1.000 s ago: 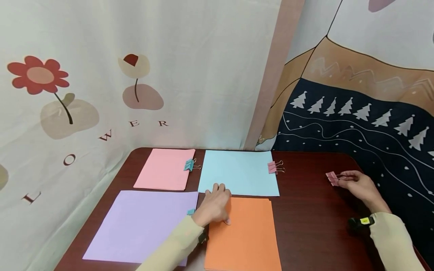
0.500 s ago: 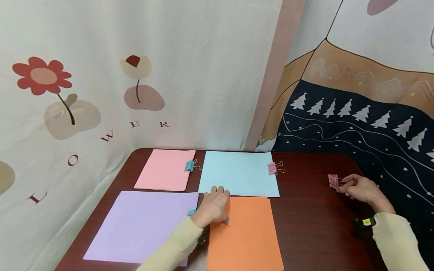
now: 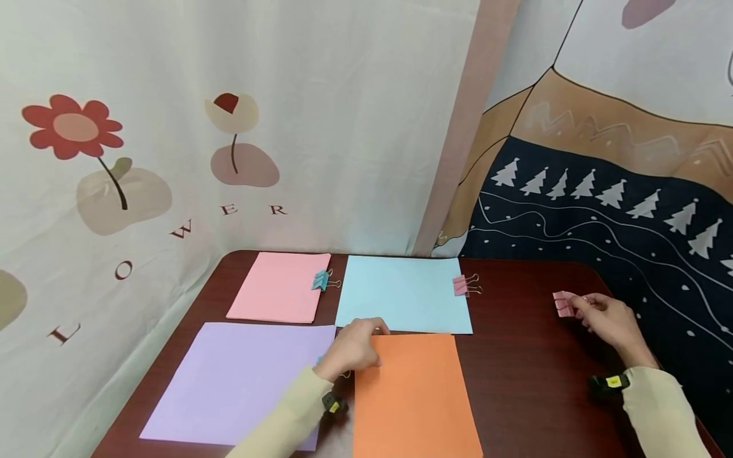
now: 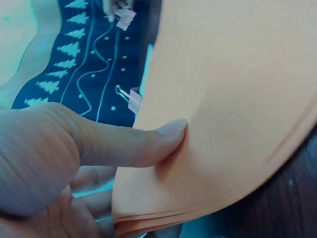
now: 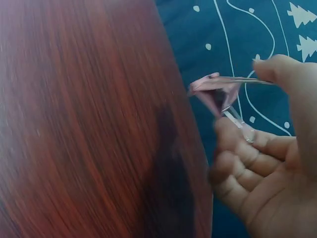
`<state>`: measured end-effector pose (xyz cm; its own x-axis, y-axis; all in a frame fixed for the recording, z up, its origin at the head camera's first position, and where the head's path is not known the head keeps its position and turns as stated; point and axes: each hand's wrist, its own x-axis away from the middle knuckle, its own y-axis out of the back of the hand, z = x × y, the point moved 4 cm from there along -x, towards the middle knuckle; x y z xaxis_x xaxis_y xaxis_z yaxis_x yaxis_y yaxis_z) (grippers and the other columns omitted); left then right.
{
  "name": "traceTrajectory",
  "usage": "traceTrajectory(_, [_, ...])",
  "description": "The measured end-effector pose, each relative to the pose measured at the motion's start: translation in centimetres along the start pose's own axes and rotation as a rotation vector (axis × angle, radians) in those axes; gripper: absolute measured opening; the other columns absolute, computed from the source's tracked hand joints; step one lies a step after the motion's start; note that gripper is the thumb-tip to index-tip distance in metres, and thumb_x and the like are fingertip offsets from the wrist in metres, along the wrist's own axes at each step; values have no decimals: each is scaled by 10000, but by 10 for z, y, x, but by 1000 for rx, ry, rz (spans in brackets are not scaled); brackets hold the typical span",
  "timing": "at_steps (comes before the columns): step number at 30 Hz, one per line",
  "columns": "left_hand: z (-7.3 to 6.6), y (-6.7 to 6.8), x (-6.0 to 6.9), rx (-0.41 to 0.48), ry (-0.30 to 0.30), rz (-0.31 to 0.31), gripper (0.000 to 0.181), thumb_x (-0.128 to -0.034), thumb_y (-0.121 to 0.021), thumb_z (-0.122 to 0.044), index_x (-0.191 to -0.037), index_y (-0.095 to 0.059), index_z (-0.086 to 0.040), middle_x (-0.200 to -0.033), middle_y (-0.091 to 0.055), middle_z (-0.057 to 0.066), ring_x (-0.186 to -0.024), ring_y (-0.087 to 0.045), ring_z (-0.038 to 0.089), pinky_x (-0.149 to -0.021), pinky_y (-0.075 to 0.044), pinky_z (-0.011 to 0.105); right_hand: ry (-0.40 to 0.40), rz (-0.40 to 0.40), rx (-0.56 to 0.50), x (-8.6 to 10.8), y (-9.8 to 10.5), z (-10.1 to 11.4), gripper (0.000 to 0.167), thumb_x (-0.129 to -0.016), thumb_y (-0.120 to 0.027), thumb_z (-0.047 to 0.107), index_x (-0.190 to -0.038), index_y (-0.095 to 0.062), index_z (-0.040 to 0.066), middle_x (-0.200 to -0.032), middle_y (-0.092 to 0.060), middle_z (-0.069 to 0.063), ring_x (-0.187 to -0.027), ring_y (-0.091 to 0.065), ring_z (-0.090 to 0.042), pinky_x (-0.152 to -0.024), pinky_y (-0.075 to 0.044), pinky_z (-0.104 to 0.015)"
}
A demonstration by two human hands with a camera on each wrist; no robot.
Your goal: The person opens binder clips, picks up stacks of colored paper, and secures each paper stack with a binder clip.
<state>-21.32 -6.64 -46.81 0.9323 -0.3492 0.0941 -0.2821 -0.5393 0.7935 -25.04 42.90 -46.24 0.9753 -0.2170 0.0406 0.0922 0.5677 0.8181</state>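
Note:
My left hand (image 3: 350, 348) pinches the upper left corner of a stack of orange paper (image 3: 418, 397). In the left wrist view the thumb lies on top of the sheets and the fingers are underneath, with the layered edges bending upward. Off to the right, above the table, my right hand (image 3: 614, 326) holds a pink binder clip (image 3: 563, 305). The right wrist view shows the thumb and fingers at the wire handles of this clip (image 5: 214, 90).
Pink paper (image 3: 277, 286) bears a teal binder clip (image 3: 321, 280). Light blue paper (image 3: 401, 289) has a pink binder clip (image 3: 460, 285) on its right edge. Purple paper (image 3: 240, 381) lies left of the orange stack, its teal clip mostly behind the left hand. Curtains hang behind the brown table (image 3: 527, 381).
My left hand has gone from resting spread on the orange paper's corner to pinching it, with the fingers bent beneath. My right hand still holds the clip, shifted slightly.

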Motion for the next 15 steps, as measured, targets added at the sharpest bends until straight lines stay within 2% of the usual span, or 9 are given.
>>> traceTrajectory(2, [3, 2, 0, 110, 35, -12, 480, -646, -875, 23, -1059, -719, -166, -1080, -704, 115, -897, -626, 247, -674, -506, 344, -2, -47, -6, 1, -1, 0, 635, -1003, -494, 622, -1099, -662, 16, -814, -686, -31, -705, -561, -80, -621, -410, -253])
traceTrajectory(5, [8, 3, 1, 256, 101, -21, 437, -655, -891, 13, -1037, -743, -138, -1142, -690, 132, -1049, -636, 314, -765, -554, 410, -15, -87, -41, 2, -3, 0, 599, -987, -514, 637, -980, -678, 61, -760, -656, 15, -689, -523, -73, -606, -376, -268])
traceTrajectory(9, [11, 3, 3, 383, 174, -37, 402, -675, -887, -34, -1059, -778, -78, -1295, -663, 157, -1237, -588, 346, -920, -556, 449, -56, -106, -147, 5, -5, -1, 633, -955, -542, 687, -852, -667, 76, -665, -601, 52, -640, -509, -105, -576, -373, -306])
traceTrajectory(11, [12, 3, 3, 452, 187, -46, 382, -685, -868, -32, -1057, -783, -63, -1255, -679, 156, -1150, -627, 315, -875, -570, 426, -72, -110, -216, 6, -6, -1, 646, -939, -560, 699, -845, -676, 70, -640, -596, 68, -623, -516, -107, -573, -386, -300])
traceTrajectory(13, [13, 4, 3, 530, 191, -50, 335, -710, -848, -28, -1037, -784, -66, -1077, -721, 118, -948, -658, 238, -761, -565, 371, -80, -114, -292, 6, -7, -1, 648, -930, -579, 695, -881, -693, 59, -621, -590, 89, -605, -520, -106, -570, -407, -289])
traceTrajectory(14, [13, 4, 3, 563, 187, -51, 305, -733, -838, -31, -1029, -783, -75, -963, -713, 82, -832, -631, 198, -696, -540, 341, -82, -115, -334, 5, -8, -1, 633, -936, -591, 673, -909, -703, 51, -619, -595, 97, -598, -525, -102, -566, -421, -280])
traceTrajectory(15, [13, 5, 3, 588, 182, -55, 277, -749, -833, -37, -1017, -783, -84, -933, -699, 63, -783, -585, 173, -656, -503, 315, -87, -116, -378, 5, -9, -2, 606, -940, -602, 653, -917, -713, 57, -613, -595, 103, -591, -528, -96, -560, -435, -270])
